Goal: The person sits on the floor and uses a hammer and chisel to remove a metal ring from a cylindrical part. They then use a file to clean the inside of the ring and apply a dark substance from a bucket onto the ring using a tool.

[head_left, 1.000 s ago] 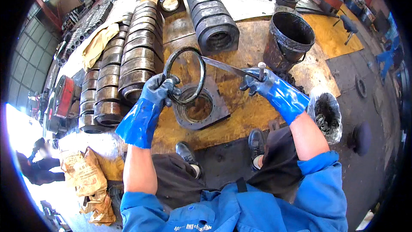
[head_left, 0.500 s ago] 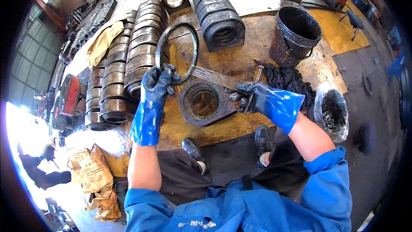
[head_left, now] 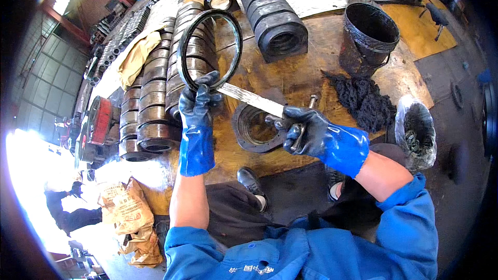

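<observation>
My left hand (head_left: 198, 105), in a blue and black rubber glove, is closed on the lower edge of a dark metal ring (head_left: 183, 54) held up above the table. My gloved right hand (head_left: 308, 132) grips a flat metal strip (head_left: 251, 98), like a scraper, by its near end. The strip's far end meets the ring's lower right rim beside my left fingers; whether it presses there I cannot tell. Below the strip lies a thick dark block with a round bore (head_left: 241, 128), partly hidden by my right hand. A bolt-like rod (head_left: 313, 100) stands behind that hand.
Rows of dark rings (head_left: 155, 85) stand at left, and a row of bored blocks (head_left: 270, 13) farther back. At right are a grimy black bucket (head_left: 358, 46), a heap of black greasy matter (head_left: 360, 101) and a plastic-lined container (head_left: 415, 135). A paper sack (head_left: 127, 205) lies lower left.
The ring has been raised and looks larger, and my left hand has shifted slightly. My right hand has lifted, and the strip now shows a bright face. The whole view has shifted a little.
</observation>
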A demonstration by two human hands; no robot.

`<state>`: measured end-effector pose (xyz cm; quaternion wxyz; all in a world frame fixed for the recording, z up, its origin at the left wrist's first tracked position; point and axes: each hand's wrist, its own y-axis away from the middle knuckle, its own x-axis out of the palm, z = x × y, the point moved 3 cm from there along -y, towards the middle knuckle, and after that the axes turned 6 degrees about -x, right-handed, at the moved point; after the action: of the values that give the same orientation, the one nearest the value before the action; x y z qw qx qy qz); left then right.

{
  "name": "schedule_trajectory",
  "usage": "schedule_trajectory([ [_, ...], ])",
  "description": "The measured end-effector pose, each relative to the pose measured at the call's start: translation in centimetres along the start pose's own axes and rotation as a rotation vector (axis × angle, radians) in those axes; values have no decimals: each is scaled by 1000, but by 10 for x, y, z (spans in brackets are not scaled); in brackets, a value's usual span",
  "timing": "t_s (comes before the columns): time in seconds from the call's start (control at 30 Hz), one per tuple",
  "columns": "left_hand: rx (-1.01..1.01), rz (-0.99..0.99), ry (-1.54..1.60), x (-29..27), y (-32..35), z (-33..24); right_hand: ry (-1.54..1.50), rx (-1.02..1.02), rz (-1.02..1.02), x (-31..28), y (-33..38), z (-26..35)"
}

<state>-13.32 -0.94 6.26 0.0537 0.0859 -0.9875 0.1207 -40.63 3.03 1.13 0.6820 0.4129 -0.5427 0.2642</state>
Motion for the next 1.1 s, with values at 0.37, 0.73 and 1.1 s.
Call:
schedule_trajectory([
  [0.37, -125, 58, -118, 10, 11, -23, 463, -292, -312, -3, 4, 58],
  [0.73, -315, 69, -325, -4, 17, -26, 1127, -566, -123, -6, -4, 104],
  [1.1, -453, 195, -398, -10, 20, -25, 1536, -838, -144, 13, -4, 103],
])
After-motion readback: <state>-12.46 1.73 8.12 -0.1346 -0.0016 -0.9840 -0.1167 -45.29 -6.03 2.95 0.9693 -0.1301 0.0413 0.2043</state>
